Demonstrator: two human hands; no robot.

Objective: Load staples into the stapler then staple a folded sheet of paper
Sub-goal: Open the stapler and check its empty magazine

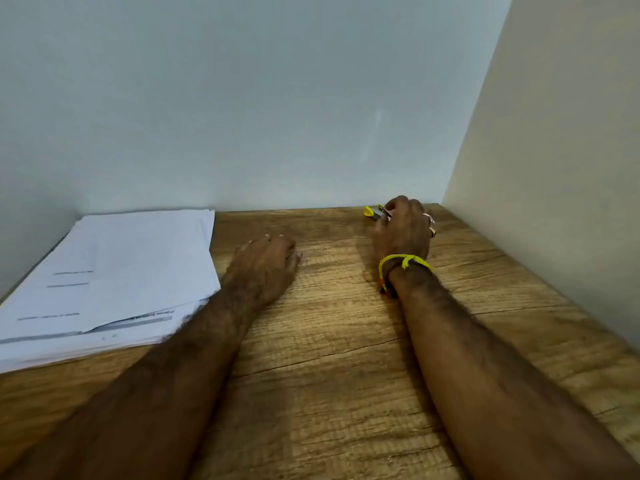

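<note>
A small yellow and metal stapler lies near the back wall on the wooden table. My right hand covers most of it, fingers curled around its rear end; only the yellow tip shows. A yellow thread band circles that wrist, and rings sit on two fingers. My left hand rests palm down on the table, fingers slightly spread, holding nothing. A stack of white printed paper sheets lies at the left, just beside my left forearm. No staples are visible.
A pale wall runs along the table's back edge and a beige side wall closes the right. The paper stack reaches the back left corner. Bare wood lies between and in front of my arms.
</note>
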